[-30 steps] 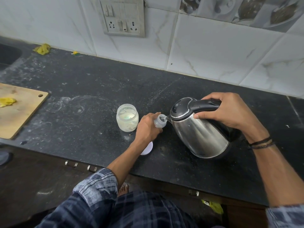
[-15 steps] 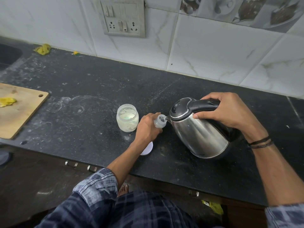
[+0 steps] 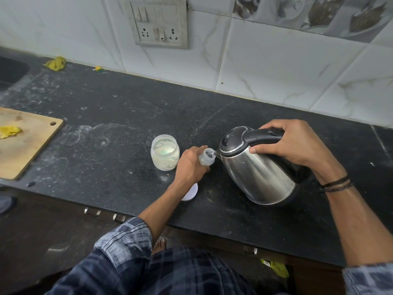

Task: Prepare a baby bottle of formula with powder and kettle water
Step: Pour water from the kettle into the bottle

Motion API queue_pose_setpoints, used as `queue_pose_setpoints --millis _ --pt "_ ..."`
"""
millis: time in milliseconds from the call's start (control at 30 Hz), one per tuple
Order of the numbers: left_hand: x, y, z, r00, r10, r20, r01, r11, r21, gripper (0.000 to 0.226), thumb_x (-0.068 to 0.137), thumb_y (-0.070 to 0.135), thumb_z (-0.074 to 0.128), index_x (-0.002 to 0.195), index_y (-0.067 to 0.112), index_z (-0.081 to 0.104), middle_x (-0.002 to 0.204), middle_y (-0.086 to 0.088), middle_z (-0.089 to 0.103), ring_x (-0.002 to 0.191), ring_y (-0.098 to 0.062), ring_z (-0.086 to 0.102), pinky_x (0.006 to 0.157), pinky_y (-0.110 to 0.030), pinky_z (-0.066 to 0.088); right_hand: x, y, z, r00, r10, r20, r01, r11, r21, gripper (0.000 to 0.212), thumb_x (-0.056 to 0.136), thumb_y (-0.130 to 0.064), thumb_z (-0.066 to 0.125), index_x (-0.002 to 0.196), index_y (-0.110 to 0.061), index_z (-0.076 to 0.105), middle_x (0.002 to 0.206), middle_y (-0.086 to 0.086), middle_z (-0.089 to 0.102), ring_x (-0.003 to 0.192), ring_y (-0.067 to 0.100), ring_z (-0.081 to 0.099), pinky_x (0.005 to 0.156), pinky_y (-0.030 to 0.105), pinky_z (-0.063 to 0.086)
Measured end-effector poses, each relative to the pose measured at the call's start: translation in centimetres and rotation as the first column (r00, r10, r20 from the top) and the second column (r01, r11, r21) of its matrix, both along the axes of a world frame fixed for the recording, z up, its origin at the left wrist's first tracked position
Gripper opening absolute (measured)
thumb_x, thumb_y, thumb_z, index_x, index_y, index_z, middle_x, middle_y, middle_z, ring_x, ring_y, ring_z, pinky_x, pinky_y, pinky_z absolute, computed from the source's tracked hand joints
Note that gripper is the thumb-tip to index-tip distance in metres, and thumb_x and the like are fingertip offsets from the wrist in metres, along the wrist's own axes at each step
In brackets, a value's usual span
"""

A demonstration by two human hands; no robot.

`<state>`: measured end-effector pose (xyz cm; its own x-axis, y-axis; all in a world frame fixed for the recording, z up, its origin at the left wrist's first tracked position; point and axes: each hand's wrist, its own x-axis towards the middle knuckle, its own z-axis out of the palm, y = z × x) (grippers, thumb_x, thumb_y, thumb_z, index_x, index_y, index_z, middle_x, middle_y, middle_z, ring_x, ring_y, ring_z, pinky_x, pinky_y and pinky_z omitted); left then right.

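Just below the left hand, close to the near edge of the black counter, a small white lid lay flat, partly hidden by the wrist. The left hand was curled round a little clear baby bottle and held it tipped a bit toward the right hand. The bottle's open top sat right at the spout of a shiny kettle. I could not tell if the two touched. The kettle was tipped toward the bottle. The right hand was wrapped tight round the kettle's black handle, with the thumb on the metal side. Just to the left of the left hand stood a clear jar with whitish powder in it and its top open. Far off to the left of both hands lay a wooden board with a yellow scrap on it. Beyond the hands, on the white tiled wall, was a switch plate.
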<state>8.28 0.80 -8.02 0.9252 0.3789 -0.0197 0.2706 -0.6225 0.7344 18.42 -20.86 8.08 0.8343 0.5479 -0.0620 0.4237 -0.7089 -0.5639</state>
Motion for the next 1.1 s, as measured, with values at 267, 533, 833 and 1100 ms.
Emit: queue_pose_setpoints --millis 267,533,833,1100 --pt "0.03 -0.05 -0.07 1.0 0.005 -0.006 -0.005 1.0 0.003 0.049 0.071 0.013 0.081 0.117 0.022 0.067 0.109 -0.002 0.066 0.101 -0.024 0.058 0.078 -0.03 0.039 0.0 0.09 -0.1 1.0 0.002 0.005 -0.002 1.0 -0.002 0.042 0.057 -0.056 0.093 0.092 -0.04 0.076 0.085 -0.018 0.074 0.085 0.008 0.068 0.082 0.04 0.057" --pt "0.08 0.0 -0.08 1.0 0.005 -0.015 -0.005 1.0 -0.001 0.049 0.07 0.013 0.081 0.116 0.022 0.066 0.107 -0.001 0.065 0.096 -0.02 0.055 0.076 -0.029 0.036 0.07 0.07 -0.19 1.0 0.0 0.004 0.0 1.0 0.002 0.042 0.057 -0.057 0.093 0.092 -0.041 0.076 0.085 -0.019 0.074 0.084 0.007 0.069 0.082 0.042 0.057" --pt "-0.06 -0.08 -0.06 1.0 0.026 -0.017 -0.027 0.998 -0.053 0.052 0.069 0.012 0.082 0.118 0.021 0.068 0.108 0.0 0.064 0.096 -0.019 0.054 0.079 -0.029 0.039 -0.04 -0.03 -0.15 1.0 -0.001 0.008 0.001 1.0 0.009 0.042 0.057 -0.056 0.093 0.092 -0.04 0.075 0.085 -0.019 0.074 0.084 0.007 0.068 0.083 0.04 0.057" --pt "-0.07 -0.24 -0.14 0.999 0.025 -0.035 -0.027 0.997 -0.075 0.06 0.07 0.013 0.083 0.126 0.025 0.065 0.116 -0.001 0.065 0.105 -0.022 0.057 0.088 -0.036 0.047 0.02 -0.11 -0.15 1.0 0.004 0.012 -0.004 1.0 0.003 0.043 0.058 -0.056 0.093 0.094 -0.039 0.076 0.086 -0.019 0.074 0.084 0.006 0.068 0.081 0.039 0.057"
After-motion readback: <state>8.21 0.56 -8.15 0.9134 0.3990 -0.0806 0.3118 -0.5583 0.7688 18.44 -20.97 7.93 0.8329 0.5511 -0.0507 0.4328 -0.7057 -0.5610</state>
